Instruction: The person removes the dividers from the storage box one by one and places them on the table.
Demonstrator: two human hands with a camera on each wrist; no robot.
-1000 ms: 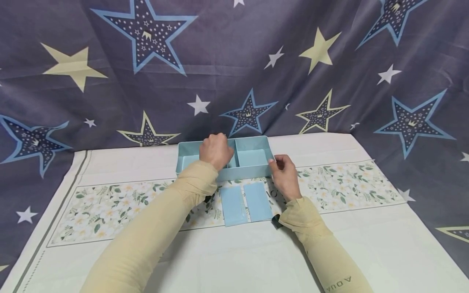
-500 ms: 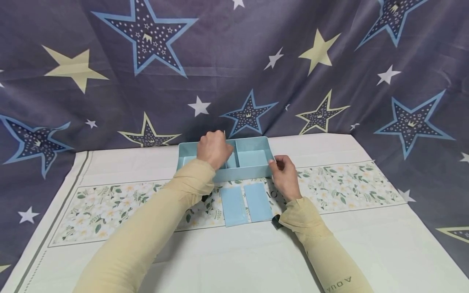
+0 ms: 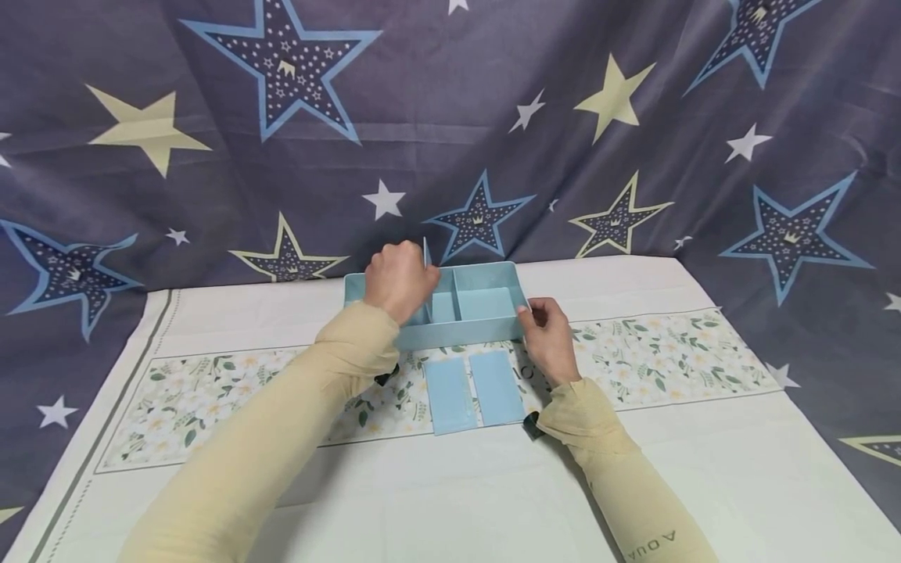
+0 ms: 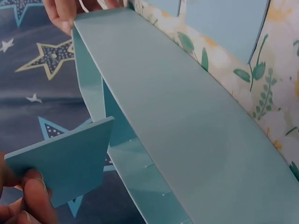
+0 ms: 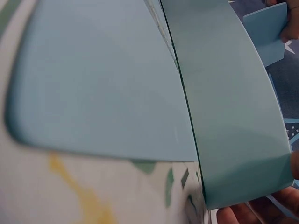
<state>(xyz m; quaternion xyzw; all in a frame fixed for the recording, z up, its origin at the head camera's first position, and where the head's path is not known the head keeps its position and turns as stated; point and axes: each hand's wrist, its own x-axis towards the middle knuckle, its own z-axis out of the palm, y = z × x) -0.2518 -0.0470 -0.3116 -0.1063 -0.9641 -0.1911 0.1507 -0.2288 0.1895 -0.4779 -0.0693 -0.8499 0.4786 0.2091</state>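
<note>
A light blue box (image 3: 457, 335) with an open top stands near the back of the table. My left hand (image 3: 400, 283) pinches a thin blue divider panel (image 4: 70, 156) between thumb and fingers. The panel stands upright and rises above the box's rim. Another divider (image 3: 457, 295) crosses the box to the right of it. My right hand (image 3: 549, 340) grips the box's right end, thumb on the near corner; in the right wrist view its fingers (image 5: 247, 212) show under that end. The left hand hides the box's left part in the head view.
Two flat blue panels (image 3: 450, 395) lie side by side in front of the box, on the floral strip of the white tablecloth (image 3: 436, 493). A dark curtain (image 3: 422, 94) with stars hangs right behind the box and along the right side.
My left hand has moved up and slightly left, drawing the divider panel higher above the rim. The right hand and the box have stayed in place.
</note>
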